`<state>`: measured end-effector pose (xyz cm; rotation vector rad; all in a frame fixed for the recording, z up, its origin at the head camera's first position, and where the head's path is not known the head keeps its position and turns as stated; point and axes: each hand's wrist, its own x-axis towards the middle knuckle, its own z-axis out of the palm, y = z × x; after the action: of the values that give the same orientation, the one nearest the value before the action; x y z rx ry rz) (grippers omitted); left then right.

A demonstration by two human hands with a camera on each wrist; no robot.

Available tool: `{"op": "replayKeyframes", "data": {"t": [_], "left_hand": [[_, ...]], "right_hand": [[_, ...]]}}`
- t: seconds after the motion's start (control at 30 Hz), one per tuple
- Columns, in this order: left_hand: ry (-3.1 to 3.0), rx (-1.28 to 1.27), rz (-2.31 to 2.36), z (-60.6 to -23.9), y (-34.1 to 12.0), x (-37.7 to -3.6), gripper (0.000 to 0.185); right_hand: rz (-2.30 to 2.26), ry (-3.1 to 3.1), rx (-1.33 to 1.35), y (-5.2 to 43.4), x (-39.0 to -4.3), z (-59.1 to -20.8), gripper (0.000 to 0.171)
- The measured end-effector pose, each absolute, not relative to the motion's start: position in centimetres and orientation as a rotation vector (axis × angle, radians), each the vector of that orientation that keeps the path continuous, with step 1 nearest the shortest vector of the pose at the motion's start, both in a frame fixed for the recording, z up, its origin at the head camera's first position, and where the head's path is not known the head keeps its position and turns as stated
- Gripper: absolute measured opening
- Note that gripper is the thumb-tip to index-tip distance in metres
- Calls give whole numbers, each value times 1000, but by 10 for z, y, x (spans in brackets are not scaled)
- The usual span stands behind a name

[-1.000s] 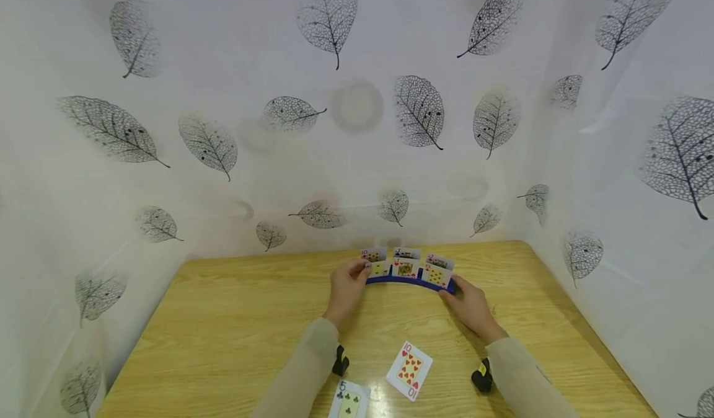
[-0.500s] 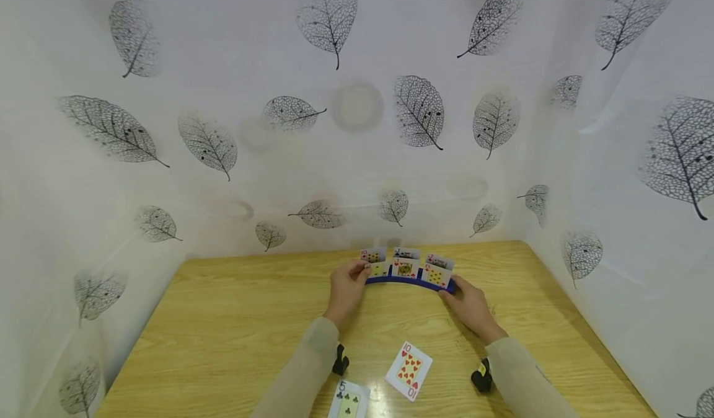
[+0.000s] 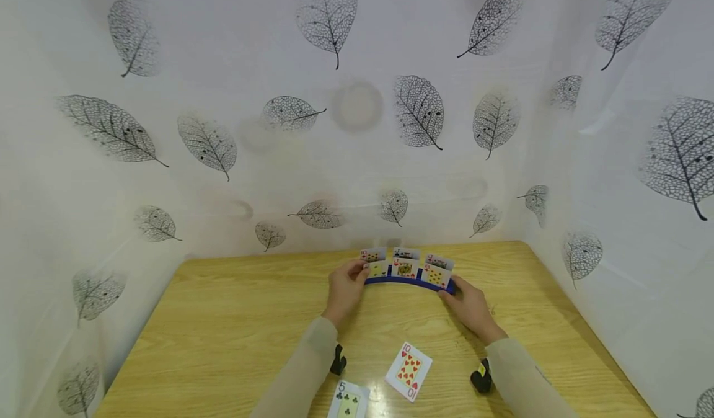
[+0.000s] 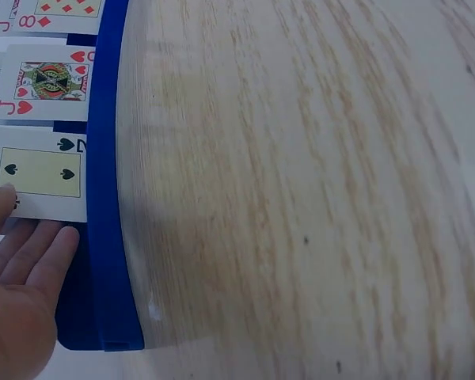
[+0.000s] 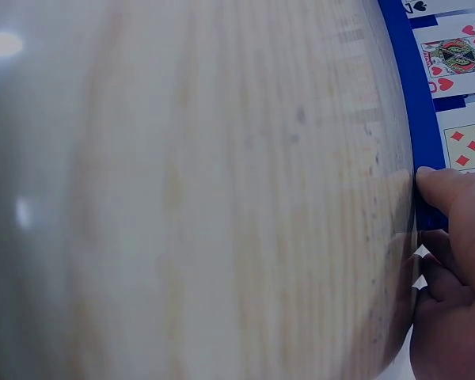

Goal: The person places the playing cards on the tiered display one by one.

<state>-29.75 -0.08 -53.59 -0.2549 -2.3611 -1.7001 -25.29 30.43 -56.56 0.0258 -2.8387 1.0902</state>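
Observation:
A curved blue playing card holder (image 3: 409, 280) stands at the back of the table, with cards upright in two rows. At its left end my left hand (image 3: 344, 288) pinches a spade playing card (image 4: 41, 172) in the front row. The thumb lies on the card's face, and the other fingers pass behind it. My right hand (image 3: 471, 306) grips the holder's right end, thumb at the front, most fingers hidden behind. Between the hands, the front row also shows a jack of hearts (image 3: 405, 268) and an eight of diamonds (image 3: 436, 276).
Face up on the wooden table (image 3: 240, 325), nearer the body, lie a ten of hearts (image 3: 409, 371) and a five of clubs (image 3: 349, 400). Black wrist-camera mounts (image 3: 481, 377) show beside both sleeves. A leaf-print curtain (image 3: 357, 157) encloses the back and sides.

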Motion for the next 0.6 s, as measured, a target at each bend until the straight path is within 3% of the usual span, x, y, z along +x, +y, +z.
{"op": "replayKeyframes", "data": {"t": [0.27, 0.6], "left_hand": [[-2433, -236, -1679, -530, -12, -294, 20], [-2545, -453, -1523, -531, -51, -280, 36]], "right_hand": [[1078, -2834, 28, 303, -252, -563, 57], [1079, -2819, 41, 303, -251, -564, 56]]}}
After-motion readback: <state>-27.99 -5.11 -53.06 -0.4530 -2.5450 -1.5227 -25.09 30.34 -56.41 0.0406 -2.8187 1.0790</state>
